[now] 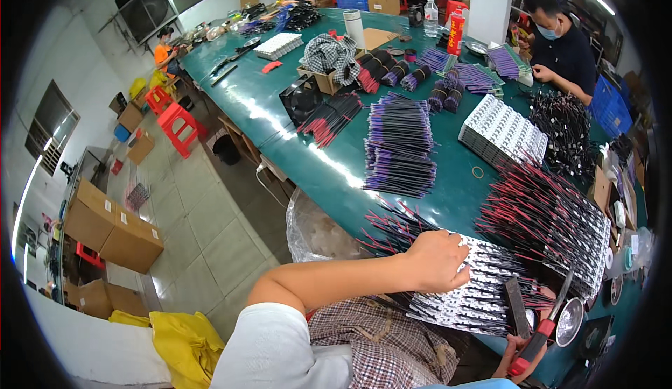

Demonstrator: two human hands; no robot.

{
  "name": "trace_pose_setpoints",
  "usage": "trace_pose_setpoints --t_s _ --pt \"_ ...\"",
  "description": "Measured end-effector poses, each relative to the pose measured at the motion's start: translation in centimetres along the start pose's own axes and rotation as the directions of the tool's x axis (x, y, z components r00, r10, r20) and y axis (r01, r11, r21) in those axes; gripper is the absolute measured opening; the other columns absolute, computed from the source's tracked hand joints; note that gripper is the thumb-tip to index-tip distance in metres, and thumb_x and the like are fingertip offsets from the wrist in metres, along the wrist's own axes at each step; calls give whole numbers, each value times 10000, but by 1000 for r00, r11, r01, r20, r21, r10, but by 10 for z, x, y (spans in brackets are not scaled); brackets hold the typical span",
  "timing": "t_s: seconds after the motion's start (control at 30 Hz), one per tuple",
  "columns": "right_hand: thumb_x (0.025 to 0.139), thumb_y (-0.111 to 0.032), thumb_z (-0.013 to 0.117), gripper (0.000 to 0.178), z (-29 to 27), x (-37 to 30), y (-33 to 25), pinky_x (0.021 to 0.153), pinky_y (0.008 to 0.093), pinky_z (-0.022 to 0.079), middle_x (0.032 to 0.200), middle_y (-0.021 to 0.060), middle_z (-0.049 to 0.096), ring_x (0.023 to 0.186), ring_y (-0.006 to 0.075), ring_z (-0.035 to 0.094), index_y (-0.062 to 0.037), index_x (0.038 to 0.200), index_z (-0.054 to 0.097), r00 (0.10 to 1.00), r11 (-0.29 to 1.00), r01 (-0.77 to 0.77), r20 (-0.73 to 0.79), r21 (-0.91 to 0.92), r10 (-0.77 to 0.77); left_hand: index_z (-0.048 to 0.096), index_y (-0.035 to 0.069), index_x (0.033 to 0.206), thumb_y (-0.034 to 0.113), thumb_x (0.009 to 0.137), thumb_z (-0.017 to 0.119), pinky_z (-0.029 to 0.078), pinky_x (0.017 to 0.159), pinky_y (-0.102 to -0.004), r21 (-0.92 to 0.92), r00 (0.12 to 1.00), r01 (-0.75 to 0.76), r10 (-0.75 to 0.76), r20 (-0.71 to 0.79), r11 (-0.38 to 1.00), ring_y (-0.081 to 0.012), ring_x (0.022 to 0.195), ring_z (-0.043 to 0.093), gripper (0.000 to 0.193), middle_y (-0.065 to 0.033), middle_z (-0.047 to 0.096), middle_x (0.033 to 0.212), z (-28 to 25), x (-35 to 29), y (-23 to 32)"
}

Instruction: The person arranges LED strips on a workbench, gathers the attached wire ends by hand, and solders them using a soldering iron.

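**Left hand (pixel 437 262) over the white board (pixel 478 255), right hand (pixel 516 350) low by a red-and-dark tool (pixel 535 350)**

So the left hand reaches across onto the top of the white board with its fingers curled in. Can't tell if anything is pinched in there, as the fingertips don't show clearly. The right hand sits just off the board's lower right corner, partly behind that tool (long metal end pointing up and away), and I honestly can't tell whether it's gripping the handle or only next to it. A dark flat bar (pixel 516 308) stands up right at the board's right end.

Board itself is at the near edge of the green counter (pixel 451 172), with rows of black wires (pixel 383 238) across it, some sticking out past its far left corner.

Around the board: a big heap of red-and-black wires (pixel 521 203) on its far right side, a metal bowl (pixel 568 321) just to the right, and a clear plastic bag (pixel 315 231) off to the left. Beyond it there's a rubber band (pixel 477 172), a patterned white stack (pixel 500 133) and a pile of purple-and-black wires (pixel 399 144). Well past all that, far right of the board, a masked co-worker (pixel 577 53) sits at the counter.
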State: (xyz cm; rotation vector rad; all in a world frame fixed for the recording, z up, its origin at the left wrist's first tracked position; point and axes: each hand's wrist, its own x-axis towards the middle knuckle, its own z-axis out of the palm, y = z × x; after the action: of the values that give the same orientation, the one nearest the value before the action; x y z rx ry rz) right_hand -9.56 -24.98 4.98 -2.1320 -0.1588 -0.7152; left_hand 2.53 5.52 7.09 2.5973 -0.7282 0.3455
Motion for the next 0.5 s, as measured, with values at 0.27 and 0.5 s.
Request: trace_pose_setpoints --t_s 0.27,0.5 --pt "904 -23 654 468 2 40 -42 691 298 530 893 57 555 726 147 615 7 1329 460 863 759 -505 208 411 461 650 30 912 157 938 539 496 795 -481 -146 936 170 -114 334 974 -406 900 612 171 -218 595 947 2 20 -46" --pt "887 -398 730 607 31 56 -59 829 406 530 881 31 536 721 154 621 -4 1284 497 886 857 -438 292 272 360 719 55 990 148 897 650 498 783 -406 -222 934 260 -186 304 940 -322 864 640 148 -141 666 924 15 37 -56"
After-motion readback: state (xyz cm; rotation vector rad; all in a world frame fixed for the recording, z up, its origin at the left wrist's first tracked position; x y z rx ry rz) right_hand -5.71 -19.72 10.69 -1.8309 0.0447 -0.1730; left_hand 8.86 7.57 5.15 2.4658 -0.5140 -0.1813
